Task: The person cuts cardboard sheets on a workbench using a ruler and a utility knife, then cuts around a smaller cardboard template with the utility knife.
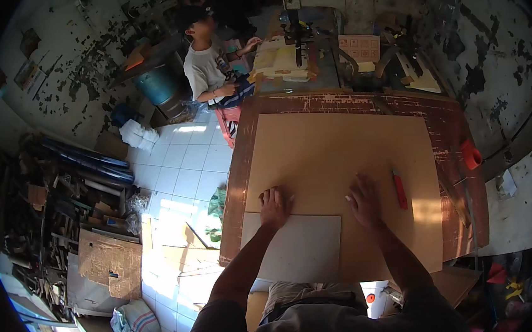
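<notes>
A large brown cardboard sheet [316,155] lies flat on the worn reddish-brown table. On its near left corner rests a smaller grey-white board [301,245]. My left hand [274,207] lies at that board's far left edge, fingers stretched forward onto the brown sheet. Flat on the brown sheet, to the right of the small board, is my right hand [364,201] with its fingers spread. A red utility knife [400,190] lies just right of that hand, untouched. Neither hand holds anything.
Beyond the table [336,101] stands a large machine [353,0] with papers around it. A person [207,70] sits at the far left beside it. An orange-red tape-like roll [471,154] is at the table's right edge. Scrap wood and boards [110,262] pile up on the left.
</notes>
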Demonstrator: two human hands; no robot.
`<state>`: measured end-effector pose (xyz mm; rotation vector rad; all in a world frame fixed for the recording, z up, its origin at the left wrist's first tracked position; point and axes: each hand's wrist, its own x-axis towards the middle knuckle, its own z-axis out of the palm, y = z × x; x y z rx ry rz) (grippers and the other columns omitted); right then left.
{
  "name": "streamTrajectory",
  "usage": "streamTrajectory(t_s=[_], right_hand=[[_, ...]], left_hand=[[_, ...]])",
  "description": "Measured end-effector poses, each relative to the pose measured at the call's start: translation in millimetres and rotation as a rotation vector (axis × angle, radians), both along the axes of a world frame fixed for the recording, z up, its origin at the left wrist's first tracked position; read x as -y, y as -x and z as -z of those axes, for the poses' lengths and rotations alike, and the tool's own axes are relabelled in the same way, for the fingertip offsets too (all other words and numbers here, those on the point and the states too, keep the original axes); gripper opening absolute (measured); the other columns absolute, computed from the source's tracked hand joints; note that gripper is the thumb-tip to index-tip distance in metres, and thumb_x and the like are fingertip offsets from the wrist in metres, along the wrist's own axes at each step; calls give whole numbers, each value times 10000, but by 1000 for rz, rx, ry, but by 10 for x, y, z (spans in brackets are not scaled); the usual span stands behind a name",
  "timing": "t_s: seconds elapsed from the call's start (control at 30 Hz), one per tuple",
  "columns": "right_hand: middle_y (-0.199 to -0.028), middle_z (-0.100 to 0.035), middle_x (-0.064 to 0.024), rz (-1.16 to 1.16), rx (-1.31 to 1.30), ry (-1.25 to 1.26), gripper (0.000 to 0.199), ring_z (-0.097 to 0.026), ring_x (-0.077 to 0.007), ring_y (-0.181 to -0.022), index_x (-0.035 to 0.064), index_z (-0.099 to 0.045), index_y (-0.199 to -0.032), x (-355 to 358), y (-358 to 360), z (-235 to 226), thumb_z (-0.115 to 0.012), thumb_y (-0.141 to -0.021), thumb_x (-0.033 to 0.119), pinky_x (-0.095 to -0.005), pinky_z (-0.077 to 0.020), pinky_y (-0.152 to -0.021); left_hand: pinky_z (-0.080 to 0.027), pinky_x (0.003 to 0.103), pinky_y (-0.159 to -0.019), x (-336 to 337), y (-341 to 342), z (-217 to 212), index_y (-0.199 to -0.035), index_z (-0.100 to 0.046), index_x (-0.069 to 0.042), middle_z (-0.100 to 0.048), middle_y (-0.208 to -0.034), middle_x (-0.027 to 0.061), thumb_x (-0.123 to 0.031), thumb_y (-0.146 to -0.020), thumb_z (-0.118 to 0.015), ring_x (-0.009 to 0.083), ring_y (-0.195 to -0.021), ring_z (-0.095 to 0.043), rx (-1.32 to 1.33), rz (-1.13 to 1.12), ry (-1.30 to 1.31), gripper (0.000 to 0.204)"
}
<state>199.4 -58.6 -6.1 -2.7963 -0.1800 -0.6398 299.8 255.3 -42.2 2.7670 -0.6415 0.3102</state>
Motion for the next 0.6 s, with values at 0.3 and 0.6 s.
streamTrajectory(t_s=[0.3,0.6], right_hand=[[-1522,-385,-243,-19,2,-71,368,-333,-430,-1440,28,-606,-1198,54,-54,106,-683,-921,257,-609,-242,-1179],[-1486,-422,-250,-40,-42,-198,403,-359,-437,-1421,3,-575,-1206,-16,-32,-49,-688,-914,257,-610,-254,-1166]], left_hand=[[-291,536,-1113,-4,-23,-26,-1351,-434,31,-489,-1334,193,-451,-1001,-497,376,-1282,-431,-48,15,37,599],[-301,535,-1105,23,4,-65,-1348,-451,30,-485,-1351,196,-467,-1014,-469,379,-1282,-427,-42,15,-36,599]])
